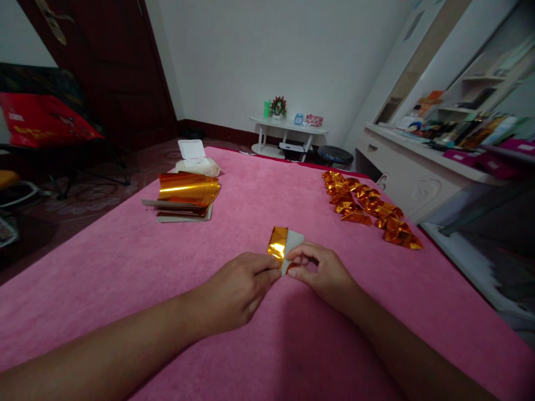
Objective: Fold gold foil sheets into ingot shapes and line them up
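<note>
A small sheet of gold foil paper (277,244), partly folded so its grey back shows on the right, lies on the pink cloth (267,189). My left hand (242,287) rests at its lower left, fingers together and pressing the near edge. At the right side my right hand (321,273) pinches the grey part between thumb and fingers. The fingertips hide some of the lower edge. Farther off to the left sits a stack of gold foil sheets (188,192). Rows of folded gold foil pieces (355,200) lie at the right.
Behind the foil stack is an opened white box (193,150). A white side table (288,125) with a plant stands by the wall, a dark stool (335,155) beside it. On the right a cluttered cabinet (413,167) borders the cloth; a red bag (45,120) is at left.
</note>
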`<act>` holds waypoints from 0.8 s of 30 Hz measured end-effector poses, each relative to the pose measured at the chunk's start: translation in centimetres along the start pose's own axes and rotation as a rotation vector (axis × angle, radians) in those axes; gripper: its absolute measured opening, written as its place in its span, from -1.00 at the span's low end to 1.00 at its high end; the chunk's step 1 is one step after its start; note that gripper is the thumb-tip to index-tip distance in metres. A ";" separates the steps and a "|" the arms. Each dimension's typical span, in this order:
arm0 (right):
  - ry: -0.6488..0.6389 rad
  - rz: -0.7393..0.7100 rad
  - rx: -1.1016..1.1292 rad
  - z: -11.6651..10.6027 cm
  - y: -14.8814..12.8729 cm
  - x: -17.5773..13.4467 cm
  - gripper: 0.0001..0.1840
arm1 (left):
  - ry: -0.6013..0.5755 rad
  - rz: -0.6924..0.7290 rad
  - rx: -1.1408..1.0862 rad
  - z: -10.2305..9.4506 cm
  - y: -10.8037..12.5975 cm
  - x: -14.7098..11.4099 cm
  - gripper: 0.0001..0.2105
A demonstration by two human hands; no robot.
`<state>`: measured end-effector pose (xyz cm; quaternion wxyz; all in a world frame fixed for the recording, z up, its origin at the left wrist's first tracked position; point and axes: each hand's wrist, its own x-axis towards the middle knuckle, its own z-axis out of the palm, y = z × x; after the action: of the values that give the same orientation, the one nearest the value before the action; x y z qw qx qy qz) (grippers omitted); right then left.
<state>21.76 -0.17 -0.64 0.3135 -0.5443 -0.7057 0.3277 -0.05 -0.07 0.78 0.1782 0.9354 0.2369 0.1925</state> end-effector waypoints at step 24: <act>0.019 0.050 -0.246 0.7 -2.0 0.1 -0.90 | -0.152 -0.247 -0.690 -0.1 -4.6 4.9 -0.95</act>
<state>20.04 -0.54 0.57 0.2430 -0.5991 -0.7238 0.2413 2.16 6.27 0.21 0.5222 0.7961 0.2554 0.1680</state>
